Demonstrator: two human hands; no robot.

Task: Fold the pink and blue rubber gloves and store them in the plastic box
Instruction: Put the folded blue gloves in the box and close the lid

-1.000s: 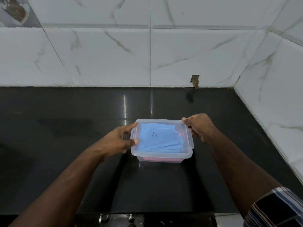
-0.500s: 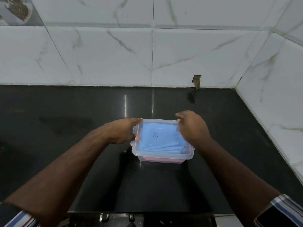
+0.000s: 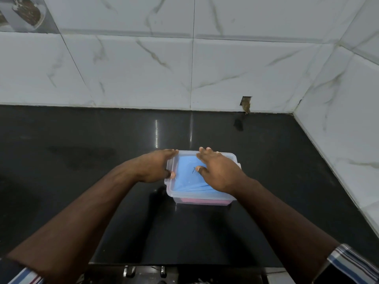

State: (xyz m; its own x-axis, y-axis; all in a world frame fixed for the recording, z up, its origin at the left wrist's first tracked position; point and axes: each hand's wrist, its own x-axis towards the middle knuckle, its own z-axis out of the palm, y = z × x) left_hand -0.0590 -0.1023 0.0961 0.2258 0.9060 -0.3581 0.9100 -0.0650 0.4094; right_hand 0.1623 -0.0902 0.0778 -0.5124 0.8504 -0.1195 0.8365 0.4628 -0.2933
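Right hand (image 3: 220, 174) flat, fingers straight, pressing lid (image 3: 184, 167); left hand (image 3: 155, 168) grips box (image 3: 202, 198) edge. Press corners evenly w/ both.

Dim, perhaps overhead light; wide-angle warp.
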